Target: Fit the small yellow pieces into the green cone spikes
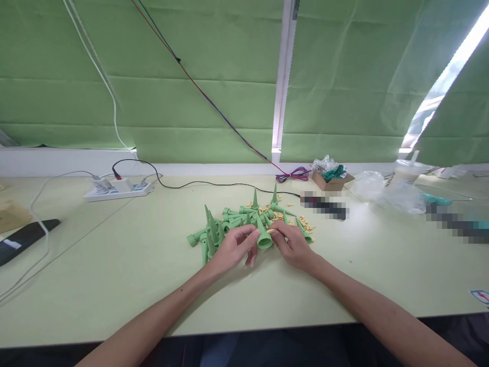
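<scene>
The left hand (237, 244) pinches a green cone (263, 233), its open wide end facing the person. Beside it, the right hand (293, 245) grips a small yellow piece (270, 231) at the cone's side; whether the two parts touch is too small to tell. The step in hand looks like fitting the yellow piece to the cone; the next move seems to call for a steady left hold and careful lining-up by the right fingertips. Just beyond the left hand lie more green parts (213, 230); loose yellow pieces (281, 216) lie beyond the right.
</scene>
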`<state>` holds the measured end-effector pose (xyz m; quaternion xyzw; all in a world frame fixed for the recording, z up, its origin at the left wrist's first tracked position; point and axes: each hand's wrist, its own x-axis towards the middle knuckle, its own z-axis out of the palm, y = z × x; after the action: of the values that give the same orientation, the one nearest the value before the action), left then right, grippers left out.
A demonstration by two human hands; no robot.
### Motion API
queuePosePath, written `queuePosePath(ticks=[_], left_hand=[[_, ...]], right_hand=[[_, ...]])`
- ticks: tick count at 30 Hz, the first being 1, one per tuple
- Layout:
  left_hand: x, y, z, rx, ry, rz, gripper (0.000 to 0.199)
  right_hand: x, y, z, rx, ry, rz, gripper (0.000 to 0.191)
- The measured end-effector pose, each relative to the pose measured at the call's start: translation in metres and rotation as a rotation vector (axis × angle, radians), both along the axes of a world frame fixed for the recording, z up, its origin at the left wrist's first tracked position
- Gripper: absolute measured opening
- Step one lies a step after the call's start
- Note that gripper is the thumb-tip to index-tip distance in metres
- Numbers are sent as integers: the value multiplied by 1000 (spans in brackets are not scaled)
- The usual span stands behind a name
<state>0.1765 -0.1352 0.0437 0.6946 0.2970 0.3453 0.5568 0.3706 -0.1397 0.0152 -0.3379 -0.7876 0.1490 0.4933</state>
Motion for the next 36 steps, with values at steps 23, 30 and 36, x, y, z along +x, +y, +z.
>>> queuePosePath(ticks=[23, 30, 36], left_hand=[[4, -2, -4, 308, 158, 150, 21], [1, 2, -12, 532, 217, 185, 14], [-2, 4, -16, 748, 270, 186, 10]], right_hand=[[1, 2, -6, -154, -44, -9, 34], [0, 2, -4, -176, -76, -37, 33], [-1, 1, 0, -208, -68, -45, 35]])
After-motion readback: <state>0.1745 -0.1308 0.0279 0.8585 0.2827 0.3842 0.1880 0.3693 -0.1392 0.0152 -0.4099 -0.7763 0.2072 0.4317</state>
